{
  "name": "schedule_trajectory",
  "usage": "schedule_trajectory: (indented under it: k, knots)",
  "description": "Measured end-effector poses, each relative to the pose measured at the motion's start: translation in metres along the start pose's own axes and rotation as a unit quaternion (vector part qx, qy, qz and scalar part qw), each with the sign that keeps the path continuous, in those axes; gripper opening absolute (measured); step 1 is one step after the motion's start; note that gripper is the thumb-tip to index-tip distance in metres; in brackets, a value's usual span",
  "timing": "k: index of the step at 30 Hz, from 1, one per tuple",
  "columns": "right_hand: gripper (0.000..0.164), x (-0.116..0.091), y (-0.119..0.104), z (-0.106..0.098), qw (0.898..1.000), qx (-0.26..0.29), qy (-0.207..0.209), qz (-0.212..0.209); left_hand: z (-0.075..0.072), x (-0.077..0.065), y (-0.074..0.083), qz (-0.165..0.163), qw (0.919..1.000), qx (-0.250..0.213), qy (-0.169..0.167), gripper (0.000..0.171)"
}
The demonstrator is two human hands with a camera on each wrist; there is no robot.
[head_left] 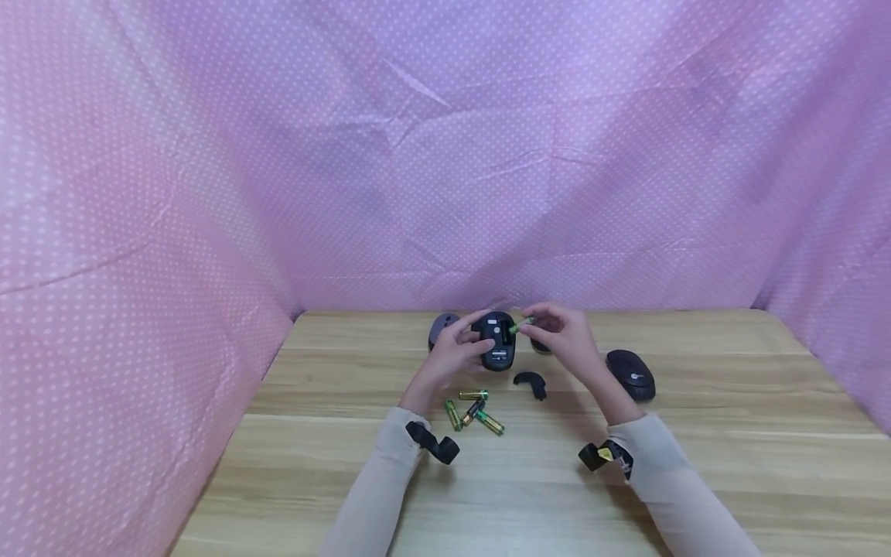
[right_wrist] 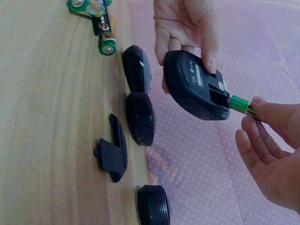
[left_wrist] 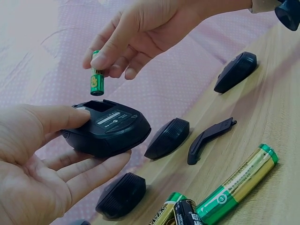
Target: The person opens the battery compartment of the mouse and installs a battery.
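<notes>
One black mouse (head_left: 498,356) is held up over the far part of the table (head_left: 313,456), its underside turned toward my head camera and its battery slot uncovered. I see the left hand (head_left: 452,354) clamped on it, thumb across the underside. The right hand (head_left: 567,339), apart from the left, pinches a green-and-gold battery (head_left: 520,325), its end just beside the slot.

On the wood below, I find a curved black cover (head_left: 533,382) and, nearer me, four loose batteries (head_left: 490,423) in a cluster. More mice rest around: a greyish one (head_left: 440,328) behind the left hand, a dark one (head_left: 540,347) partly hidden by the right hand, and a black one (head_left: 631,374) by the right wrist (head_left: 616,398).

The tabletop shows me pale, streaked grain, rounded back corners and soft shadows near the sleeves (head_left: 671,495). Past its back edge and along both sides hangs creased pink cloth (head_left: 445,170) with white dots, a broad diagonal shadow crossing the rear.
</notes>
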State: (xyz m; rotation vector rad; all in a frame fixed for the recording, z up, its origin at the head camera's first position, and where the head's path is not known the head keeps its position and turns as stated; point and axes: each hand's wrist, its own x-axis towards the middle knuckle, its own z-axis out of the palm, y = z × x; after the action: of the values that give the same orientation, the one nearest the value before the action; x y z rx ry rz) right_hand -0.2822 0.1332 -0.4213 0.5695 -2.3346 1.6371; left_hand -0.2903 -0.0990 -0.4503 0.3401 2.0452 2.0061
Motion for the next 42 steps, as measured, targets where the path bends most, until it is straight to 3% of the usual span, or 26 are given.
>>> schedule_trajectory:
  k: [11,24,42]
  knots:
    - [0.027,-0.003,0.0,0.013,0.998,-0.047,0.027,-0.045,0.004,-0.001,0.007,-0.005,0.9997,0.024,0.001,0.06]
    - [0.027,-0.006,-0.002,0.021,0.986,-0.105,0.044,-0.118,0.004,-0.003,0.009,0.006,0.9994,0.031,-0.012,0.057]
    - [0.025,-0.005,-0.003,0.015,0.987,-0.125,0.027,-0.101,0.004,-0.005,0.012,0.007,0.9979,0.05,-0.04,0.058]
